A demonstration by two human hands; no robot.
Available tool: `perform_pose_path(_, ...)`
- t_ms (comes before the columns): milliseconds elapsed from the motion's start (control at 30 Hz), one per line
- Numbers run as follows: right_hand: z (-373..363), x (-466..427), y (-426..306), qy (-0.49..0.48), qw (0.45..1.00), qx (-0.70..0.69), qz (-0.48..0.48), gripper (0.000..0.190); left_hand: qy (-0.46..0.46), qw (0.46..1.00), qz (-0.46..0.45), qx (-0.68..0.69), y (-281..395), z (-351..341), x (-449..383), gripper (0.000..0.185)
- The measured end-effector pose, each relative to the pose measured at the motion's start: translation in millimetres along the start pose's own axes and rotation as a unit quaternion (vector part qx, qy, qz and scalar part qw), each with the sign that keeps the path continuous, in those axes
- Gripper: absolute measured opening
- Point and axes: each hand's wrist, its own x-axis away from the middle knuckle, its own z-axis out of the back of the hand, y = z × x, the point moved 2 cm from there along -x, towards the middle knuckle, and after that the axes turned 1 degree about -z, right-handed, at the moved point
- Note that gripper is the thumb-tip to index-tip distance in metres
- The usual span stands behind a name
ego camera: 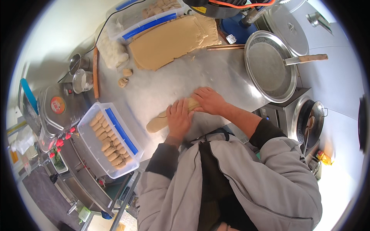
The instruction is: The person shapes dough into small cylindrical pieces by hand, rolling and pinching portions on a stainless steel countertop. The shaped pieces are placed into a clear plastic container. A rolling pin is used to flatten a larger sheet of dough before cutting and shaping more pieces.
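A thick roll of tan dough (157,123) lies at a slant on the stainless-steel table (219,73) before me. My left hand (179,117) is laid over the middle of the roll, its fingers reaching across to the far side. At the upper right end, my right hand (211,100) grips the dough with the fingers curved over it. Both palms hide parts of the roll; its rounded left end is bare. Beyond the hands is a large folded sheet of dough (170,42). Two small dough pieces (123,82) sit to its left.
At left, a clear plastic box (92,144) holds several shaped dough pieces (108,141). Beside it are a wooden rolling pin (96,75) and a bowl of flour (82,81). A wide metal basin (270,96) with a wooden-handled scraper (306,59) stands at right, near chopsticks (227,47).
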Motion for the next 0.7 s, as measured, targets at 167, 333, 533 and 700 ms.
perform_pose_path(167, -6, -36, 35, -0.064, 0.997, -0.024, 0.02, 0.041, 0.017, 0.999, 0.037, -0.008, -28, -31, -39, 0.045)
perform_pose_path(333, 5, -53, 27, -0.081, 0.996, 0.031, -0.001, 0.044, 0.031, 0.999, 0.038, -0.011, -35, -19, -65, 0.034)
perform_pose_path(533, -6, -27, 7, 0.003, 1.0, 0.009, -0.016, 0.069, 0.105, 0.994, 0.012, 0.012, -18, -26, -58, 0.028)
perform_pose_path(700, -20, -45, 37, -0.062, 0.998, 0.003, 0.029, 0.061, 0.07, 0.996, 0.046, 0.037, -25, -32, -73, 0.021)
